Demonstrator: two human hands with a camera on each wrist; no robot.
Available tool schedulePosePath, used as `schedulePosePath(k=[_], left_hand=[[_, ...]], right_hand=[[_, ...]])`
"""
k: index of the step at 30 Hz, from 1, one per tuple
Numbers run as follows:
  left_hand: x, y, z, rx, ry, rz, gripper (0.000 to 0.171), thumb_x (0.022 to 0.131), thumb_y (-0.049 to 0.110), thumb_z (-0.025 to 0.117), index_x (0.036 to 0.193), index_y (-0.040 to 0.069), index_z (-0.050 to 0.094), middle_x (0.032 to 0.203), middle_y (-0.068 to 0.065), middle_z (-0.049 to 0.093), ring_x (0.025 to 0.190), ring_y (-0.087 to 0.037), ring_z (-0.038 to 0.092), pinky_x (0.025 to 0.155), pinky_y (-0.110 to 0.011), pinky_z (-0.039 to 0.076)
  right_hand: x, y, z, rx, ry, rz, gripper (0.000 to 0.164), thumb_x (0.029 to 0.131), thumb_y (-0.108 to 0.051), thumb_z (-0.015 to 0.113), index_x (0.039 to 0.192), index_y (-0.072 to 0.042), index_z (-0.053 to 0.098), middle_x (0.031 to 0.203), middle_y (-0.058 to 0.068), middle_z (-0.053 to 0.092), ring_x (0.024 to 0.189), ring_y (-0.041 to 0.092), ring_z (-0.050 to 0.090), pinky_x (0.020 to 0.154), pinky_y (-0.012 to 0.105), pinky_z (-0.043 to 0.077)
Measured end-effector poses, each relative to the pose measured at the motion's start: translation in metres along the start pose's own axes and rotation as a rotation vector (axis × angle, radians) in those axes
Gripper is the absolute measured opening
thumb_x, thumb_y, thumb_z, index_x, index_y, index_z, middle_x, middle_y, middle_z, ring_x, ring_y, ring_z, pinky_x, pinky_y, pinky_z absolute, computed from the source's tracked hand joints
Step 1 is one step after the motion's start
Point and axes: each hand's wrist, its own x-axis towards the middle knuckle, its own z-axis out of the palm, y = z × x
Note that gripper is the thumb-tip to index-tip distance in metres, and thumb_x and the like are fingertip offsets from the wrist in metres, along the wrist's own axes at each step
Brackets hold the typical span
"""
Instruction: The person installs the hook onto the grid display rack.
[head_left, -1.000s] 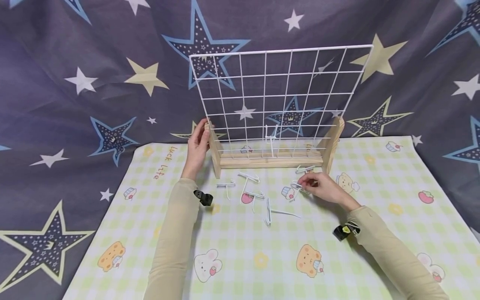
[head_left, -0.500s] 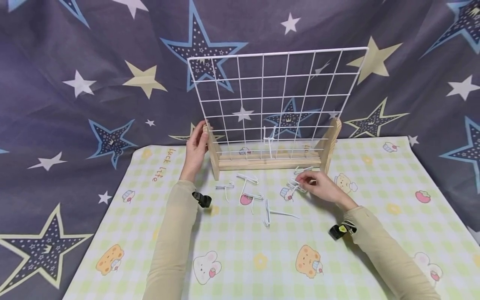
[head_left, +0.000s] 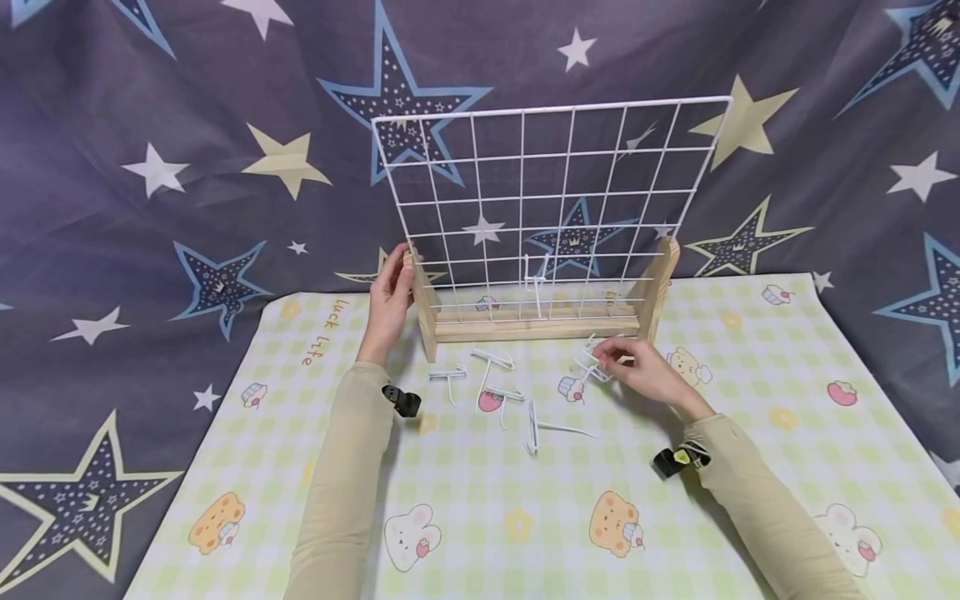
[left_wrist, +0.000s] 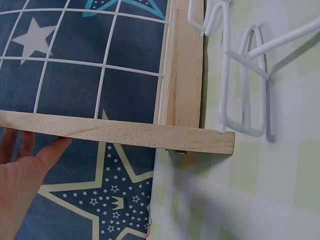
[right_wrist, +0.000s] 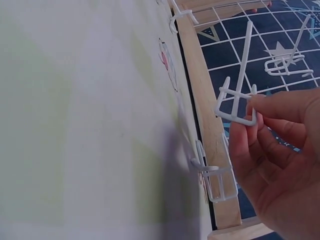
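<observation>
My left hand (head_left: 388, 304) holds the left wooden side (left_wrist: 115, 131) of a white wire grid rack (head_left: 522, 156), with its thumb and fingers at the outer edge. My right hand (head_left: 641, 367) pinches a white wire hook (right_wrist: 236, 106) between thumb and fingers, its long prong pointing up in the right wrist view. Beyond that hook, another white hook (right_wrist: 220, 182) lies close to the rack's wooden base bar (head_left: 536, 330). One more hook (head_left: 537, 279) hangs on the grid's lower middle. Several loose hooks (head_left: 492, 360) lie in front of the rack.
A checked, cartoon-printed cloth (head_left: 517, 483) covers the table. Behind the rack hangs a dark star-patterned curtain (head_left: 225, 167). The right wooden side (head_left: 660, 287) of the rack rises just behind my right hand.
My right hand has lifted the pinched hook slightly and turned it. My left hand stays at the rack's side. The head view has shifted a little.
</observation>
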Motion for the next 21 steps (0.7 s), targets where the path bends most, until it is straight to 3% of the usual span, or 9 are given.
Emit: schedulePosePath(k=[10,21], left_hand=[[0.000,0.004,-0.001,-0.023,-0.005,-0.020,0.045,0.103,0.014,0.042,0.147,0.004,0.038,0.135,-0.027,0.047,0.114,-0.033,0.051,0.096,-0.058,0.042],[-0.007,0.027,0.006,-0.005,-0.014,-0.029,0.045,0.104,0.011,0.041,0.146,-0.003,0.034,0.136,-0.034,0.042,0.117,-0.039,0.048,0.097,-0.058,0.041]], right_hand=[[0.000,0.002,-0.002,0.002,0.059,-0.013,0.017,0.090,0.009,0.059,0.106,0.012,0.062,0.103,0.023,0.063,0.087,0.028,0.061,0.078,0.022,0.051],[0.004,-0.003,-0.003,0.067,0.103,0.041,0.020,0.093,0.006,0.056,0.112,0.013,0.058,0.105,0.026,0.062,0.091,0.033,0.059,0.079,0.023,0.050]])
